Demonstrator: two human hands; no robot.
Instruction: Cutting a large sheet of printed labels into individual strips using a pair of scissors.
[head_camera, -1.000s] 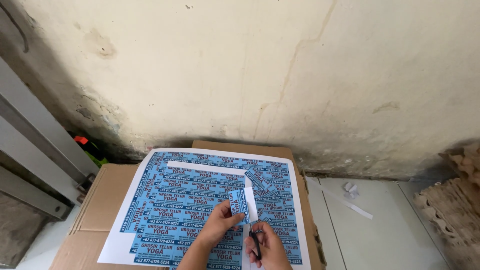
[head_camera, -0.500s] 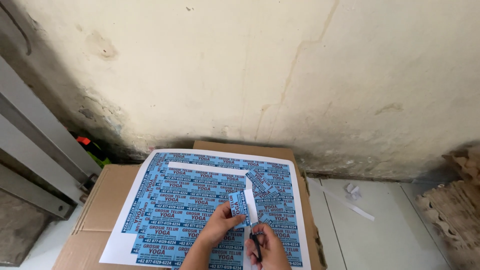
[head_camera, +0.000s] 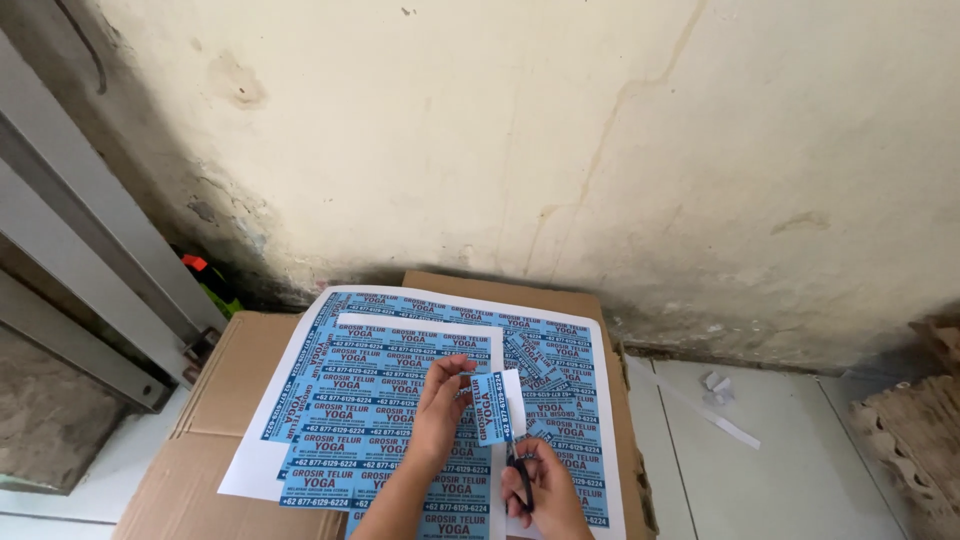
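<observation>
Head view: person cutting printed labels over a cardboard box (head_camera: 235, 385), plastered wall behind.
Left hand (head_camera: 440, 405): thumb + fingers pinched on a narrow strip of blue labels (head_camera: 491, 408), held upright above the sheets.
Right hand (head_camera: 545, 490): closed round scissors (head_camera: 520, 472), fingers thru the handles; blades point up at the strip's lower edge, white margin just beside.
Strip handling: judged v. light, thin, floppy; will bend or tear if tugged, may curl away from blades. Best grip = pinch near the cut line, on the side edge, keep it taut.
Label sheets (head_camera: 385, 400): blue/white printed sheets stacked flat on the box, under both hands; slippery on each other, prob. slide easily.
Offcuts (head_camera: 718, 400): white paper scraps on the floor tiles, right, well apart.
Egg trays (head_camera: 915, 440): grey-brown stack at far right edge.
</observation>
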